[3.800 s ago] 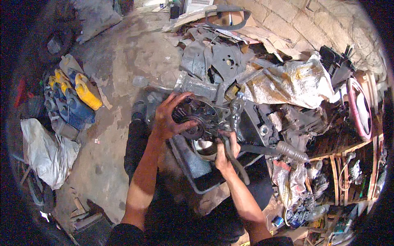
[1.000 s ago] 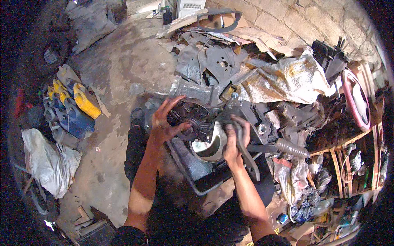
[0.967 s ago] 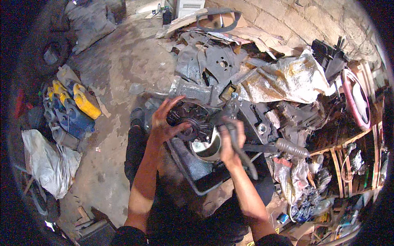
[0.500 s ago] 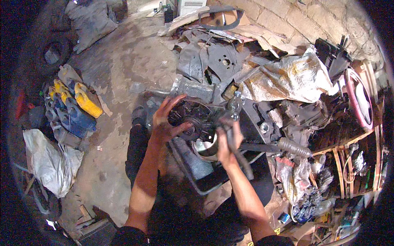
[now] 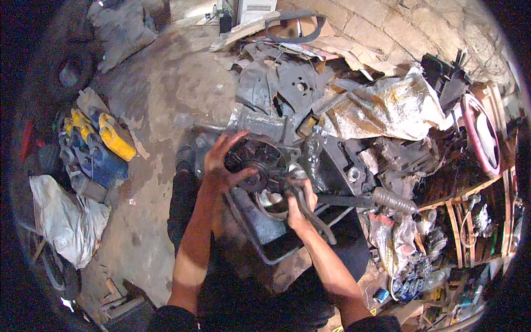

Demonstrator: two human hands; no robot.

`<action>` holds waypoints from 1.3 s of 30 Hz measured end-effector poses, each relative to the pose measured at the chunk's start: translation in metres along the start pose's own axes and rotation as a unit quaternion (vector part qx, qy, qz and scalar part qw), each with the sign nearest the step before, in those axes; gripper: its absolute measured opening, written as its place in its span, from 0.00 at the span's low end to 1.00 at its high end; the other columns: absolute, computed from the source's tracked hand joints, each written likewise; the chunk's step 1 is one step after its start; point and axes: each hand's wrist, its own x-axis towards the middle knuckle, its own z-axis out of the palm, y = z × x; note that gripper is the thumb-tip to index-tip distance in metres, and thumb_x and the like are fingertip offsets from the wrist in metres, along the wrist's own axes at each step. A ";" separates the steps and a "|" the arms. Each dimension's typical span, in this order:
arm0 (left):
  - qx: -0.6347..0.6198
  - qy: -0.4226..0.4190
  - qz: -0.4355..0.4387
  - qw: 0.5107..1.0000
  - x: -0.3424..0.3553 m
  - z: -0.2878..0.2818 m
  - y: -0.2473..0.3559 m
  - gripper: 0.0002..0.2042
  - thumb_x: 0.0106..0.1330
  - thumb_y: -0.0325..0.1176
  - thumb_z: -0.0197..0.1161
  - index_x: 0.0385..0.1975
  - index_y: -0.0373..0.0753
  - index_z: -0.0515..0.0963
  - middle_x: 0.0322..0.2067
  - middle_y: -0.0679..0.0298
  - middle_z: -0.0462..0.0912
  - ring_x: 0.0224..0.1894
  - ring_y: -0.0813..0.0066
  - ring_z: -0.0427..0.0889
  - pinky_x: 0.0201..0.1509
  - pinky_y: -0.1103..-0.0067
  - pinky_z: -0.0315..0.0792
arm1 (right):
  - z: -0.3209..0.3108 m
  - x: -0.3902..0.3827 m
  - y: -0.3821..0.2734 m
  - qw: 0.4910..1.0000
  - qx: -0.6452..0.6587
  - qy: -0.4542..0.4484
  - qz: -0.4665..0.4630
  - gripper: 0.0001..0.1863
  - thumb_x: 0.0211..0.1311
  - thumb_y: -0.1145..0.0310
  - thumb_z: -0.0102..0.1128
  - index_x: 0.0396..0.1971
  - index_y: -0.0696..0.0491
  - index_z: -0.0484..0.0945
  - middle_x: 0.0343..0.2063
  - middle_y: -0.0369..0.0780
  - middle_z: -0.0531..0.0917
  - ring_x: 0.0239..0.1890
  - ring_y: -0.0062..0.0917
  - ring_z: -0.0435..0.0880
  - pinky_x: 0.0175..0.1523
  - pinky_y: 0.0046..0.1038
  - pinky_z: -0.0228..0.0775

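My left hand (image 5: pixel 221 163) is curled around the left side of a round, dark, greasy metal housing (image 5: pixel 249 149), thumb over its inner hub. In my right hand (image 5: pixel 301 207) is a metal tool with a long dark handle (image 5: pixel 323 228), whose other end meets the housing's right side; blur hides its exact kind. Below the housing shows a curved, shiny metal ring (image 5: pixel 272 203), partly covered. These parts rest over a dark rectangular tray (image 5: pixel 268 259) in front of me. Close to my right hand stands a clear plastic bottle (image 5: pixel 314 149).
A ribbed rubber boot on a shaft (image 5: pixel 394 200) lies to the right. Stained silvery sheeting (image 5: pixel 387 108) and grey metal panels (image 5: pixel 298 83) are piled beyond. Yellow and blue containers (image 5: pixel 116 141) and a white sack (image 5: pixel 72 221) lie on the left floor. Cluttered parts fill the right.
My right hand has moved slightly left and down with the tool, bringing its end against the housing. The bottle behind it shows more fully. My left hand keeps its grip.
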 end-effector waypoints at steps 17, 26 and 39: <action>-0.027 -0.003 0.003 1.000 0.001 -0.004 0.001 0.40 0.36 0.43 0.80 0.56 0.45 0.73 0.45 0.58 0.79 0.47 0.58 0.80 0.52 0.70 0.74 | -0.015 0.027 -0.030 0.999 0.003 0.035 0.040 0.10 0.58 0.71 0.55 0.38 0.60 0.74 0.34 0.47 0.81 0.37 0.29 0.80 0.43 0.31 0.72; -0.007 -0.012 -0.012 1.000 0.001 -0.002 0.002 0.41 0.36 0.44 0.80 0.57 0.46 0.73 0.45 0.58 0.79 0.47 0.57 0.80 0.52 0.69 0.74 | 0.008 0.004 -0.013 0.999 -0.032 0.029 -0.029 0.14 0.55 0.74 0.57 0.43 0.56 0.74 0.26 0.46 0.82 0.26 0.38 0.83 0.33 0.35 0.73; 0.001 -0.003 -0.007 1.000 0.002 -0.005 0.001 0.41 0.35 0.47 0.79 0.56 0.48 0.74 0.44 0.59 0.79 0.46 0.57 0.80 0.52 0.68 0.74 | -0.002 0.006 -0.014 0.996 -0.006 -0.037 0.080 0.09 0.56 0.71 0.55 0.37 0.58 0.74 0.27 0.45 0.80 0.29 0.28 0.80 0.38 0.29 0.72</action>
